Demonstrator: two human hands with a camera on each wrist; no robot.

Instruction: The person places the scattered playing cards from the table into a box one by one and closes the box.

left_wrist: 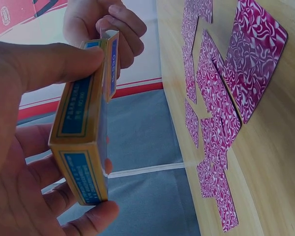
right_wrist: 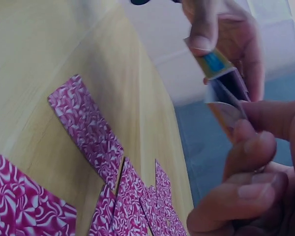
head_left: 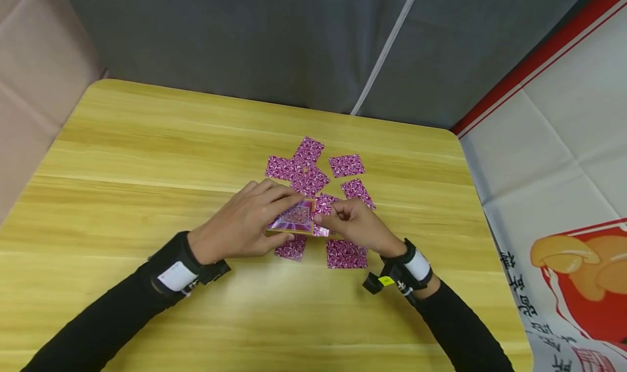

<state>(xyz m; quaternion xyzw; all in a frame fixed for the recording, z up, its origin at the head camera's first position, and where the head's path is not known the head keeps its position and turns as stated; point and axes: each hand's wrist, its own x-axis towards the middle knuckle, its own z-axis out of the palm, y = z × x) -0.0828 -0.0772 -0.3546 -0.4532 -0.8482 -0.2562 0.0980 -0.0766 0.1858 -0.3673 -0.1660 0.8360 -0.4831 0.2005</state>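
Note:
A purple and gold playing-card box (head_left: 296, 216) is gripped in my left hand (head_left: 247, 219), the thumb along its near edge and the fingers along its far side. My right hand (head_left: 362, 226) is at the box's right end. In the right wrist view, that end of the box stands open, and the thumb and forefinger pinch its end flap (right_wrist: 225, 114). Blue panels with gold borders line the narrow sides of the box (left_wrist: 77, 110) in the left wrist view. Below both hands, playing cards (head_left: 309, 182) with pink and white swirled backs lie spread on the table.
Single cards lie nearer me, one card (head_left: 346, 254) below the right hand and another card (head_left: 291, 248) below the box. The wooden table (head_left: 147, 143) ends at a grey curtain (head_left: 235, 40). A white printed sheet (head_left: 558, 143) hangs on the right.

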